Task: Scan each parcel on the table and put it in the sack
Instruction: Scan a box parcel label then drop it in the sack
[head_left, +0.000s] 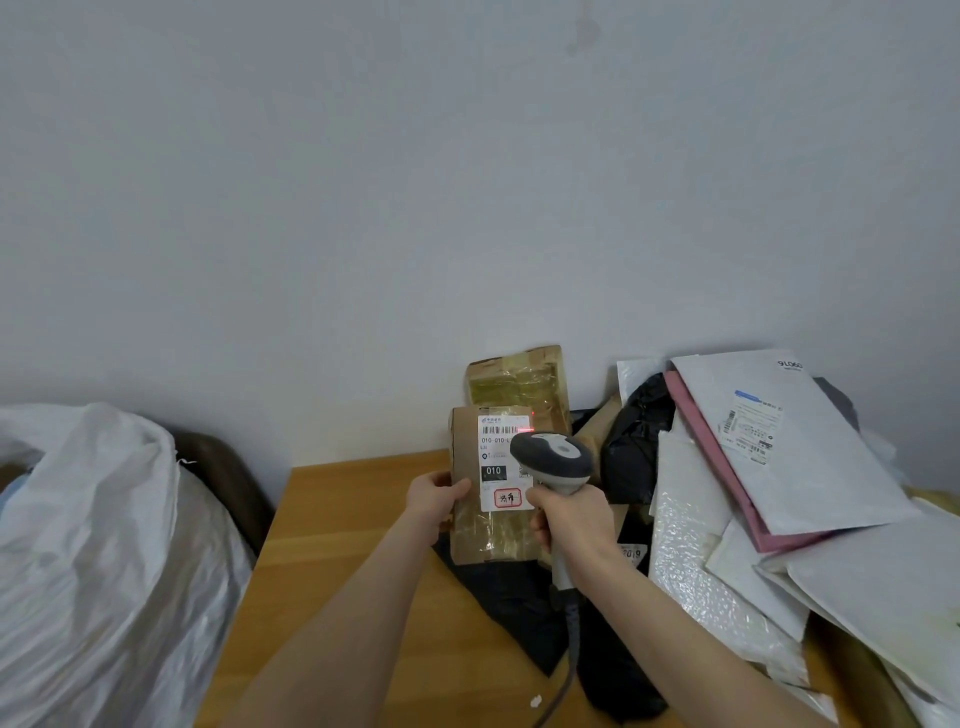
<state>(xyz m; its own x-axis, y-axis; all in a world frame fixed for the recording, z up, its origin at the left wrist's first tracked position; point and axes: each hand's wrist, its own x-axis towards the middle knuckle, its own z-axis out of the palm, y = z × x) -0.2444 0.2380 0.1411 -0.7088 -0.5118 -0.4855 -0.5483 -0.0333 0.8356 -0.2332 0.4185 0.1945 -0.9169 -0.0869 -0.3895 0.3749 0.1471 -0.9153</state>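
Left hand (434, 496) grips the box (464, 447) by the far edge of the worktop (337, 545); right hand (569, 525) grips the scanner (553, 457), beam on the label (498, 441)

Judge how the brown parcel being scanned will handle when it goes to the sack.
Probably stiff: the brown parcel looks flat and unbent with only the left hand gripping one edge. Likely light, since one hand holds it tilted up. Its glossy tape could be slippery.

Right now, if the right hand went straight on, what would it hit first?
Likely the brown parcel held by the left hand: the right hand aims the scanner at its label, where the red line falls. The gap is unclear.
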